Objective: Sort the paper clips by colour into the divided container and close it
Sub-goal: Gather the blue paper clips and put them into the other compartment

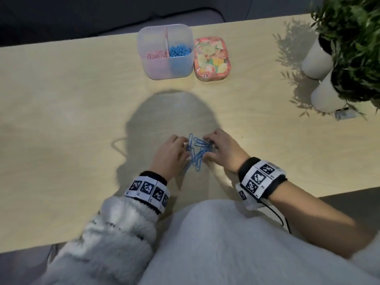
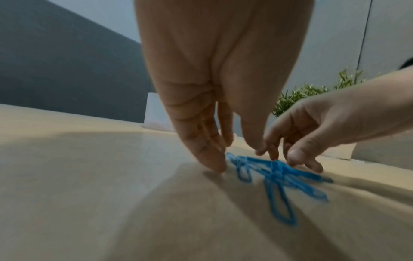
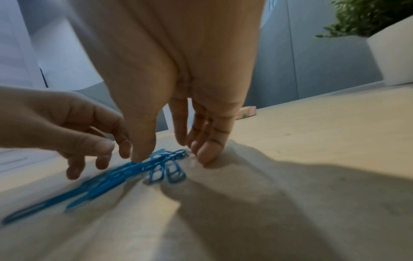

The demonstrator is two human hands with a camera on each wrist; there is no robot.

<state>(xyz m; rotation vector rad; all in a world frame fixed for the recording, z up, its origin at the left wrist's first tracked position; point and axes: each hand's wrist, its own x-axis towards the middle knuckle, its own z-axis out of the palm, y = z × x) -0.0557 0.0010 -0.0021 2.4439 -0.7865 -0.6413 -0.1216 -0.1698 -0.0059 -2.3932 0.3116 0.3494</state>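
Observation:
Several blue paper clips [image 1: 197, 153] lie in a loose pile on the wooden table, between my hands. My left hand [image 1: 183, 150] touches the table at the pile's left edge with straight fingers [image 2: 212, 162]. My right hand [image 1: 209, 148] brackets the pile's right end, its thumb tip [image 3: 143, 155] pressing on the clips [image 3: 134, 169] and its fingers [image 3: 208, 151] on the table. Neither hand has lifted a clip. At the table's far side the translucent divided container [image 1: 144, 36] stands open, with pink clips [image 1: 156, 55] left of its divider and blue clips [image 1: 180, 50] right. Its floral lid [image 1: 212, 58] lies beside it on the right.
Two white pots [image 1: 317, 58] [image 1: 327, 95] with green plants stand at the far right, with a small object [image 1: 345, 114] by the nearer pot. A black cable [image 1: 275, 214] runs from my right wrist over the near table edge. My fleece-clad body overlaps the front edge.

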